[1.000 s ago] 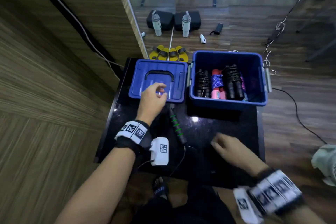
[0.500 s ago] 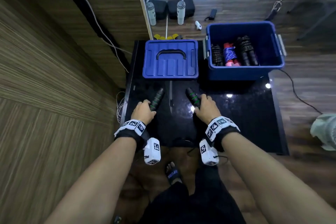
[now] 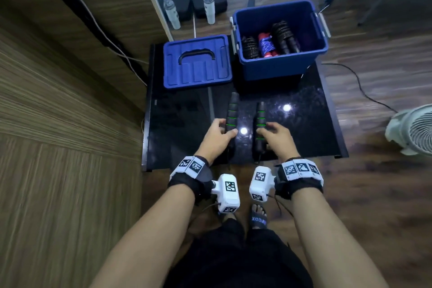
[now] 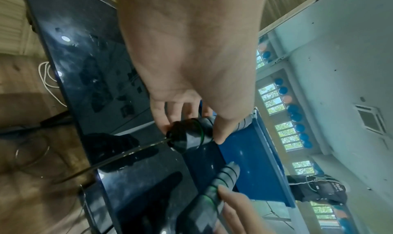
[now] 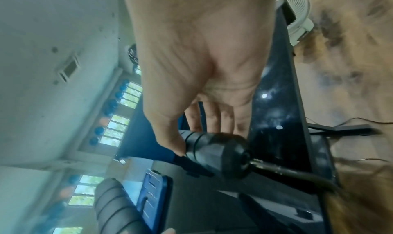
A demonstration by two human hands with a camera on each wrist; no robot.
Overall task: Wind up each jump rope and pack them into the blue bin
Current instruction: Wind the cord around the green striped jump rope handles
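Note:
A jump rope with two black, green-ringed handles lies on the black table (image 3: 304, 138). My left hand (image 3: 221, 134) grips the left handle (image 3: 231, 112), thumb and fingers around it (image 4: 191, 131). My right hand (image 3: 271, 133) grips the right handle (image 3: 260, 116), also seen end-on (image 5: 214, 152). Both handles point away from me, side by side. The thin rope (image 4: 119, 157) trails off the table's near edge toward the floor. The blue bin (image 3: 280, 63) stands at the far right of the table with several wound ropes (image 3: 268, 42) inside.
The bin's blue lid (image 3: 196, 63) lies flat at the table's far left. A white fan (image 3: 413, 131) stands on the floor to the right. Cables run along the wooden floor. Two bottles (image 3: 208, 8) stand beyond the table by a mirror.
A second ago my left hand was on the lid and my right lay on the table. Both hands then took a handle each and brought them parallel, closer together.

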